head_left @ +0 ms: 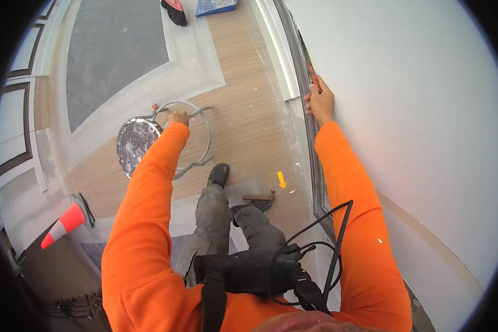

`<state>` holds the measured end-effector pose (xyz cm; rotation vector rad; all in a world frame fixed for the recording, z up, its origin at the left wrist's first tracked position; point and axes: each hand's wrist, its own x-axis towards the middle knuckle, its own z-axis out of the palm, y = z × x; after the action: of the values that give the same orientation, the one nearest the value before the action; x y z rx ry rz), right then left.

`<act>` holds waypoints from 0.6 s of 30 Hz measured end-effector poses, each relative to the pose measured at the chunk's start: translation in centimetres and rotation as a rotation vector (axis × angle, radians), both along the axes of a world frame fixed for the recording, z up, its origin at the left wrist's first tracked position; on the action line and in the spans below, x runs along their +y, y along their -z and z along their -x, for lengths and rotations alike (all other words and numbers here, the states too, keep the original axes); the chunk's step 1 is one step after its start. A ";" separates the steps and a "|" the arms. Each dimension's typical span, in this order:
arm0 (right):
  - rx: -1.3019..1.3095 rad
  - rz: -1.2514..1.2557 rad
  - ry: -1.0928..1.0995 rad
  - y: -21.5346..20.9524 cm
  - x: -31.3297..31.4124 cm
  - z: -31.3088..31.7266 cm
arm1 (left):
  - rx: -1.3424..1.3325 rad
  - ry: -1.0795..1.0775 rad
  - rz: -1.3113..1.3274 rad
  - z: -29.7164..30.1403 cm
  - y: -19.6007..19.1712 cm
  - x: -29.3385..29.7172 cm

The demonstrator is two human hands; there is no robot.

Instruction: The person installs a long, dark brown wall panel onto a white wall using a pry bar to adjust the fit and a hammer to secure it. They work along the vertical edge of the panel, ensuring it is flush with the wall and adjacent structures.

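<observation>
Red tool (311,72) juts from right hand (320,104)

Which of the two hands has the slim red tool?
The right hand, up beside the white panel, has the slim red tool; the left hand is at the grey tubular frame beside the mottled round disc.

Wooden floor (243,116) lies open between the grey coil (196,164) and white panel (404,99), a hammer (257,197) obstructing near the boots (218,174).
</observation>
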<state>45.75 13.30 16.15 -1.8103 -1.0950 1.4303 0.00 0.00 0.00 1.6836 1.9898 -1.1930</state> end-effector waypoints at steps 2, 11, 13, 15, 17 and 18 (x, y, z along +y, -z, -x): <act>-0.065 0.003 0.035 0.2 -0.4 -1.1 | -0.142 -0.111 -0.017 0.2 -1.8 2.0; -0.101 -0.092 0.184 -0.3 8.5 -4.9 | -0.862 -0.323 -0.128 -15.7 6.0 18.5; -0.122 -0.042 0.229 0.4 7.8 -3.8 | -1.250 -0.686 -0.330 -22.7 5.8 24.3; -0.169 0.019 0.301 0.5 7.5 -2.7 | -1.819 -1.276 -0.150 -29.0 3.1 30.8; -0.185 0.056 0.330 0.4 6.6 -1.9 | -1.985 -1.546 -0.118 -33.1 -1.1 35.5; -0.177 0.054 0.319 0.8 6.3 -2.1 | -1.957 -1.709 -0.057 -34.3 -2.1 37.3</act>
<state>47.86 19.59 15.37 -2.0734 -0.8088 1.1391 34.29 37.33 2.06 0.0485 0.9971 0.8911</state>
